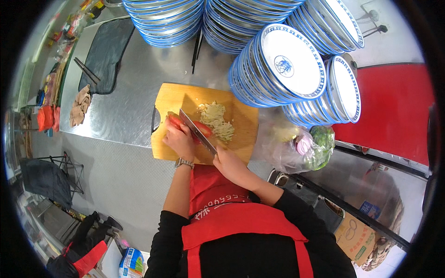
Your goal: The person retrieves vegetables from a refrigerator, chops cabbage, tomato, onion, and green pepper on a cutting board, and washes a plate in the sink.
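Observation:
My right hand (231, 166) is closed round the handle of a kitchen knife (198, 132), whose blade slants up to the left over the board. With my left hand (180, 139), which wears a metal watch, I hold red tomato pieces (175, 121) left of the blade. Another cut tomato piece (202, 129) lies just right of the blade. Beyond it a heap of pale green chopped vegetable (217, 120) is spread on the wooden cutting board (243, 139). The board rests at the near edge of a steel table (139, 114).
Tall stacks of blue-rimmed plates (292, 62) stand behind and right of the board. A clear plastic bag of vegetables (299, 149) sits to the right. At the left are a brown cloth (80, 106), a black mat (104, 52) and chopsticks (87, 71). Another person (83, 243) is at the lower left.

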Motion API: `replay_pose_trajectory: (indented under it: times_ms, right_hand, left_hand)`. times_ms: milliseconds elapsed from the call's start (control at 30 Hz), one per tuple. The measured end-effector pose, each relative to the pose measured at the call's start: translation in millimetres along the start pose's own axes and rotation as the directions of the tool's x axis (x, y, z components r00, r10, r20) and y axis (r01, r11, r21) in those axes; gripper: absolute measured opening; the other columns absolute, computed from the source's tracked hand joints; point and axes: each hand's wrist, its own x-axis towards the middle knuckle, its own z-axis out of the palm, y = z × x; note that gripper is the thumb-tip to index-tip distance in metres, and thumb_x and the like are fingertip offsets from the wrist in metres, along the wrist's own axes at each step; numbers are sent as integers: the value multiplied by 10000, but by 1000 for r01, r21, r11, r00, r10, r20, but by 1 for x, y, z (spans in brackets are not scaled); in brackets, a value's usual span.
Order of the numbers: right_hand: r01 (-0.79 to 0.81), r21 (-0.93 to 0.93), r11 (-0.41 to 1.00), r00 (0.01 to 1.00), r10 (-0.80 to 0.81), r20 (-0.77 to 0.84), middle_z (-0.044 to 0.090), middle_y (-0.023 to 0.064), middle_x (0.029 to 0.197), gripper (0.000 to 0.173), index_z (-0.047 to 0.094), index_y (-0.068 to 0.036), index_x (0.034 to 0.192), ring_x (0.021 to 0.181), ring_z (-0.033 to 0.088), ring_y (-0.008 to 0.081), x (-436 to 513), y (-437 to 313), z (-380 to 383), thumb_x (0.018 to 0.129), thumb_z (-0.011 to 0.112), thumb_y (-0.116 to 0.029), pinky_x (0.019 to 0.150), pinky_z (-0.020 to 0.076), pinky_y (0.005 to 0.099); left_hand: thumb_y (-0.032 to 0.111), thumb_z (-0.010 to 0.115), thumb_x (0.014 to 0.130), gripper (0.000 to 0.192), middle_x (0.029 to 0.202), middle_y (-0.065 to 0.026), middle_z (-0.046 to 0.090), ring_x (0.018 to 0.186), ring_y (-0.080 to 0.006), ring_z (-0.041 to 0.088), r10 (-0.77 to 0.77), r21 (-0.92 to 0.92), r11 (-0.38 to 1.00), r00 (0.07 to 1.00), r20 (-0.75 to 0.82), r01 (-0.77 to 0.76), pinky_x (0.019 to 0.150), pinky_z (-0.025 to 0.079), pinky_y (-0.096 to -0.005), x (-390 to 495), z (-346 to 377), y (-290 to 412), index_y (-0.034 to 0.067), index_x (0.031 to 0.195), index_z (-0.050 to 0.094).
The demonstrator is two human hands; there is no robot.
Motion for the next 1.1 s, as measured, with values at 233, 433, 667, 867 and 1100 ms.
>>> replay_pose_trajectory:
  times_ms: [233,433,667,867,1100]
  right_hand:
    - [-29,-40,999,999,28,-38,585,242,724,208,482,18,968,694,578,425,45,2,37,827,495,-134,610,442,512]
    - [17,225,974,983,25,-181,587,267,734,281,497,15,1077,698,582,429,41,25,38,857,489,-161,623,457,487]
    - [-120,367,923,966,194,-173,588,273,747,268,497,25,1025,719,580,437,-3,46,-12,861,500,-186,627,449,484]
    - [-34,309,950,984,85,-154,580,285,832,243,520,14,941,794,565,443,-34,80,3,850,501,-210,696,457,481]
    - [386,347,855,910,-290,-296,544,222,1061,309,523,0,1060,979,515,359,-45,112,32,820,552,-193,878,399,403]
  left_hand:
    - [190,545,804,546,885,-177,632,760,-325,588,-50,3,999,999,19,50,729,363,-413,1,5,0,-2,1287,377]
    - [190,536,811,554,936,-197,636,814,-344,598,-48,-132,990,996,69,56,796,364,-427,1,3,-8,29,1306,344]
    - [130,494,894,432,882,-102,597,761,-244,579,-133,-657,743,990,37,124,744,447,-360,9,-2,-25,73,1286,322]
    - [68,488,900,434,938,-45,530,764,-124,527,59,-801,443,879,473,402,675,464,-261,6,-68,81,96,1304,332]
    - [72,568,803,471,814,-104,578,824,-240,558,891,-942,292,405,206,-163,735,457,-346,-110,-18,268,43,1257,448]
